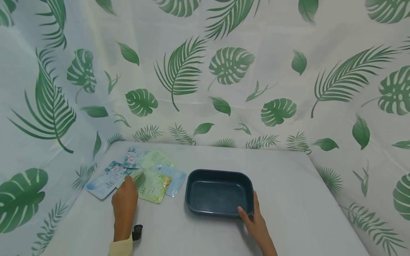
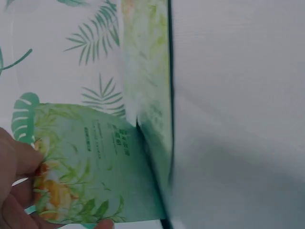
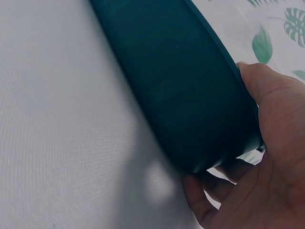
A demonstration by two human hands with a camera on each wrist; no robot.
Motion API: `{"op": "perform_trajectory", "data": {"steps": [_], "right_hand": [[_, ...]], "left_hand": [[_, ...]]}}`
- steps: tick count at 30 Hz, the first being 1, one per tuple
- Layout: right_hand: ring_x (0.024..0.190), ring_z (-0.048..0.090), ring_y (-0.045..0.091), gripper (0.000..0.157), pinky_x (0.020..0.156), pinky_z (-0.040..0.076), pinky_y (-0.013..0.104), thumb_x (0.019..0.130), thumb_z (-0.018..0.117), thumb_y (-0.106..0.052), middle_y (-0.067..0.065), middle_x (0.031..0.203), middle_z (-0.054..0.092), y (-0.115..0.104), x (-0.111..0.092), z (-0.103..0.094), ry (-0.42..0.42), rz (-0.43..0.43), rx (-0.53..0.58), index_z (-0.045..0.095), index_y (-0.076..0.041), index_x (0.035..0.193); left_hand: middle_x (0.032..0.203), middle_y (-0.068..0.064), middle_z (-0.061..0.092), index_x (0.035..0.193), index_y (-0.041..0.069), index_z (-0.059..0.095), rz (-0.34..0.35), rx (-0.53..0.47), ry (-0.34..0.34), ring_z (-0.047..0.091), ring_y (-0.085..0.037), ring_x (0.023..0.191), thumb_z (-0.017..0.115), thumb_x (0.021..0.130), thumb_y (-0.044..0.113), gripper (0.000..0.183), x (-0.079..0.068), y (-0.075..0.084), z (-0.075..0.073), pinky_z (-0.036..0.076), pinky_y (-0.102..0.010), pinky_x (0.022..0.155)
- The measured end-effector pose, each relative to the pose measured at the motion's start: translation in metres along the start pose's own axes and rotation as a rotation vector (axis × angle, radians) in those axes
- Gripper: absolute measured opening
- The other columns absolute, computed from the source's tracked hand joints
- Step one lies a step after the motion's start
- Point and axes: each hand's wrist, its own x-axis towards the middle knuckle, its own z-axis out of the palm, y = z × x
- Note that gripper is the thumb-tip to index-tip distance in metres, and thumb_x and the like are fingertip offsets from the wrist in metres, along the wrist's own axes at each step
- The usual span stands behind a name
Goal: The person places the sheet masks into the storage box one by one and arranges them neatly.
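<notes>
In the head view my left hand (image 1: 125, 202) pinches a green floral sachet (image 1: 137, 175), tilted up over the others. The left wrist view shows this sachet (image 2: 86, 162) by its orange-flowered end, between thumb and fingers, with another green sachet beyond it. Under and around that hand lie a green sachet (image 1: 153, 188), a light blue one (image 1: 177, 177), a paler green one (image 1: 157, 159) and two blue floral ones, at the left (image 1: 107, 179) and the back (image 1: 132, 158). My right hand (image 1: 257, 227) grips the near right corner of a dark blue rectangular dish (image 1: 219, 193), thumb at the rim, fingers round the outside.
A white cloth covers the table (image 1: 288, 199). Behind and at both sides hangs a white curtain (image 1: 192, 117) printed with green leaves. A black band (image 1: 137, 232) is on the left wrist, near a pale yellow sleeve (image 1: 121, 248).
</notes>
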Motion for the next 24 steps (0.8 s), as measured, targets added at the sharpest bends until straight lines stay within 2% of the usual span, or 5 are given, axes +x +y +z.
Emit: {"op": "perform_trajectory", "data": {"steps": [7,13,17,20,24], "right_hand": [[0.145,0.018,0.048,0.090,0.111,0.029,0.060,0.098,0.052,-0.048,0.021,0.164,0.003,0.002,0.000,0.001,0.011,-0.011,-0.008,-0.011,-0.021,0.157],[0.145,0.021,0.048,0.089,0.110,0.031,0.059,0.098,0.053,-0.046,0.021,0.164,0.004,0.002,-0.002,0.001,0.019,-0.026,0.005,-0.009,-0.021,0.157],[0.145,0.022,0.047,0.090,0.110,0.031,0.058,0.098,0.054,-0.045,0.020,0.164,0.005,0.003,-0.002,0.001,0.024,-0.028,0.014,-0.009,-0.022,0.157],[0.144,0.022,0.048,0.089,0.110,0.031,0.059,0.098,0.054,-0.045,0.020,0.164,0.005,0.003,-0.001,0.002,0.028,-0.018,0.016,-0.008,-0.023,0.157],[0.145,0.021,0.049,0.089,0.110,0.031,0.059,0.098,0.054,-0.046,0.020,0.164,0.004,0.004,-0.001,0.003,0.026,-0.004,0.024,-0.008,-0.023,0.157]], "left_hand": [[0.049,-0.010,0.041,0.099,-0.004,0.054,-0.048,0.013,0.136,0.037,-0.021,0.036,0.050,0.102,0.016,0.020,0.008,0.006,-0.019,0.021,-0.030,0.035],[0.049,-0.011,0.048,0.105,-0.003,0.056,-0.123,-0.337,0.187,0.046,-0.013,0.034,0.044,0.105,0.019,0.025,0.013,0.026,-0.033,0.032,-0.023,0.035],[0.047,-0.006,0.044,0.110,-0.002,0.055,-0.207,-0.663,0.093,0.043,-0.003,0.031,0.042,0.106,0.022,0.027,0.010,0.049,-0.035,0.045,-0.020,0.038],[0.049,-0.004,0.043,0.113,0.000,0.052,-0.288,-0.878,-0.021,0.047,-0.008,0.034,0.042,0.106,0.025,0.028,0.005,0.068,-0.030,0.052,-0.026,0.043],[0.067,-0.017,0.063,0.115,0.002,0.049,-0.382,-1.085,-0.206,0.064,-0.016,0.046,0.041,0.105,0.028,0.029,-0.006,0.093,-0.016,0.056,-0.034,0.049]]}}
